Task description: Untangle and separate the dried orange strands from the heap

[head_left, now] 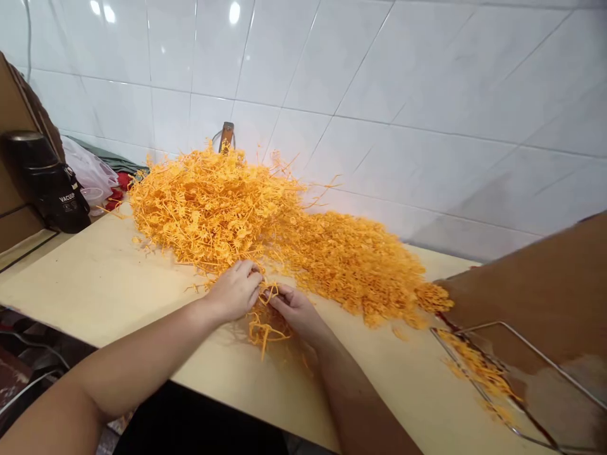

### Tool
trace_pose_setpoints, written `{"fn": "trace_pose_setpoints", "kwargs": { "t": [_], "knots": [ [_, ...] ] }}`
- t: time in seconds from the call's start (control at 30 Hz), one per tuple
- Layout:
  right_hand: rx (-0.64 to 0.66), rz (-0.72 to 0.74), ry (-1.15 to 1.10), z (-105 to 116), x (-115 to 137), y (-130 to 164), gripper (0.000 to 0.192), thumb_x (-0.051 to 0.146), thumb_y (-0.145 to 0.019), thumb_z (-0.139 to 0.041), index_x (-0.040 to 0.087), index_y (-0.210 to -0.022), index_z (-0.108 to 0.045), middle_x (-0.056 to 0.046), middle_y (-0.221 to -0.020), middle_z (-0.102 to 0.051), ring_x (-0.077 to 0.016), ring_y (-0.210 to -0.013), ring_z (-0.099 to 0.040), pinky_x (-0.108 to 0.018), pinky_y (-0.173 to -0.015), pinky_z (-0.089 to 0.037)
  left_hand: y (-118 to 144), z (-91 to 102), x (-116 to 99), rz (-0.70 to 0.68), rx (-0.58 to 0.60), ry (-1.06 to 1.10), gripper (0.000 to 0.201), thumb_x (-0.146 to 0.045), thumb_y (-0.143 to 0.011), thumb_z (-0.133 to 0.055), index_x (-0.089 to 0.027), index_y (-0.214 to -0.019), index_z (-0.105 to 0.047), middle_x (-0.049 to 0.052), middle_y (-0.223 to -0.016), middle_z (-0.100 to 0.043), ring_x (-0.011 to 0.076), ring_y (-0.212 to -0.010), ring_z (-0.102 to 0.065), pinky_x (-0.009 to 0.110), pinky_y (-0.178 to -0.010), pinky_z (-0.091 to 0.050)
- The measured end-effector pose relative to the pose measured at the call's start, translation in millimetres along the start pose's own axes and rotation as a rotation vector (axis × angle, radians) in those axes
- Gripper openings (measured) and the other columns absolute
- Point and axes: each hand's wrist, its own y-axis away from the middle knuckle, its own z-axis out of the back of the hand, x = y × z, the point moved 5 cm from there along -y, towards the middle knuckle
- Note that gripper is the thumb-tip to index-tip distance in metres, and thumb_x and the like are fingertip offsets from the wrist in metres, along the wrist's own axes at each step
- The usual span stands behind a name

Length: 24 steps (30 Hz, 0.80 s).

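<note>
Two hands meet at the near edge of the orange plastic pile (265, 234) on the table (95, 284): the left hand (234, 291) and right hand (296, 309) both curl their fingers around one tangled orange sprue piece (265, 325) (thin, stringy), pinching it between them.

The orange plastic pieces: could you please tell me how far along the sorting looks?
Done: loose small bits heaped at right. In hand: left hand and right hand pinch one tangled sprig. Left: the big branched pile behind.
</note>
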Motion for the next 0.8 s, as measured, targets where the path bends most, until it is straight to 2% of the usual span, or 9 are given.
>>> {"fn": "trace_pose_setpoints", "kwargs": {
  "t": [0.1, 0.2, 0.27, 0.37, 0.47, 0.53, 0.6, 0.7, 0.8],
  "knots": [
    [-0.013, 0.019, 0.072, 7.7, 2.5, -2.5, 0.038, 0.055, -0.063, -0.061, 0.018, -0.062, -0.052, 0.002, -0.055, -0.048, -0.0092, -0.05, -0.042, -0.025, -0.05, -0.038, -1.5, -4.6, 9.5, 0.021, 0.024, -0.006, 0.025, -0.019, -0.084, -0.037, -0.012, -0.095, -0.058, 0.011, -0.105, -0.053, 0.0198, -0.098, -0.048, 0.034, -0.09, -0.043],
    [-0.122, 0.126, 0.314, 25.1, 24.4, -6.8, 0.035, 0.052, -0.064, -0.062, 0.018, -0.058, -0.056, 0.0, -0.053, -0.051, -0.012, -0.051, -0.046, -0.028, -0.05, -0.039, -0.9, -12.0, 11.4, -0.002, 0.072, -0.006, 0.024, -0.018, -0.083, -0.037, -0.013, -0.096, -0.057, 0.01, -0.105, -0.053, 0.0195, -0.098, -0.048, 0.034, -0.088, -0.044],
    [-0.281, 0.243, 0.426, 38.2, 55.5, -7.8, 0.031, 0.05, -0.065, -0.063, 0.019, -0.065, -0.061, -0.002, -0.057, -0.057, -0.014, -0.054, -0.049, -0.03, -0.053, -0.041, -0.7, -16.2, 12.2, -0.004, 0.1, -0.008, 0.024, -0.017, -0.082, -0.038, -0.014, -0.097, -0.055, 0.01, -0.107, -0.053, 0.0197, -0.098, -0.048, 0.034, -0.086, -0.044],
    [-0.471, 0.393, 0.364, 46.3, 115.8, -9.7, 0.024, 0.046, -0.069, -0.062, 0.023, -0.071, -0.061, -0.003, -0.062, -0.058, -0.0139, -0.056, -0.05, -0.031, -0.055, -0.042, -1.1, -17.8, 13.4, 0.015, 0.11, -0.006, 0.024, -0.015, -0.08, -0.038, -0.013, -0.098, -0.054, 0.011, -0.107, -0.052, 0.0197, -0.098, -0.048, 0.034, -0.086, -0.044],
    [-0.587, 0.459, 0.406, 38.3, 169.7, -22.6, 0.013, 0.036, -0.077, -0.054, 0.024, -0.076, -0.058, -0.005, -0.074, -0.058, -0.0146, -0.063, -0.052, -0.034, -0.062, -0.044, -1.5, -15.8, 13.4, 0.029, 0.117, 0.009, 0.025, -0.015, -0.081, -0.037, -0.013, -0.099, -0.054, 0.011, -0.106, -0.052, 0.02, -0.099, -0.048, 0.035, -0.088, -0.044],
    [-0.637, 0.451, 0.608, 27.7, 189.0, -37.6, 0.009, 0.029, -0.075, -0.056, 0.02, -0.077, -0.058, -0.007, -0.078, -0.059, -0.0156, -0.068, -0.053, -0.036, -0.069, -0.043, -1.4, -14.4, 13.4, 0.035, 0.126, 0.022, 0.025, -0.016, -0.081, -0.038, -0.013, -0.099, -0.054, 0.011, -0.107, -0.052, 0.0207, -0.1, -0.048, 0.035, -0.088, -0.044],
    [-0.584, 0.378, 0.852, 14.8, 187.4, -55.2, 0.014, 0.029, -0.073, -0.058, 0.018, -0.08, -0.059, -0.008, -0.081, -0.061, -0.0167, -0.068, -0.053, -0.038, -0.072, -0.041, -1.4, -13.8, 13.9, 0.04, 0.128, 0.03, 0.025, -0.016, -0.08, -0.038, -0.012, -0.099, -0.054, 0.011, -0.107, -0.051, 0.021, -0.1, -0.049, 0.035, -0.088, -0.045],
    [-0.439, 0.328, 1.072, -3.0, 159.0, -68.6, 0.025, 0.035, -0.071, -0.061, 0.016, -0.086, -0.061, -0.011, -0.087, -0.063, -0.0229, -0.075, -0.056, -0.039, -0.07, -0.041, -2.1, -14.3, 15.2, 0.037, 0.11, 0.035, 0.024, -0.016, -0.081, -0.037, -0.013, -0.097, -0.054, 0.011, -0.105, -0.052, 0.0205, -0.098, -0.05, 0.035, -0.085, -0.046],
    [-0.486, 0.347, 1.09, -10.0, 128.0, -57.4, 0.027, 0.033, -0.075, -0.057, 0.015, -0.094, -0.059, -0.013, -0.085, -0.064, -0.0239, -0.074, -0.057, -0.037, -0.068, -0.041, -3.7, -15.4, 16.7, 0.038, 0.097, 0.05, 0.024, -0.016, -0.081, -0.036, -0.013, -0.095, -0.055, 0.011, -0.104, -0.052, 0.0208, -0.097, -0.05, 0.035, -0.084, -0.046]
  ]
}}
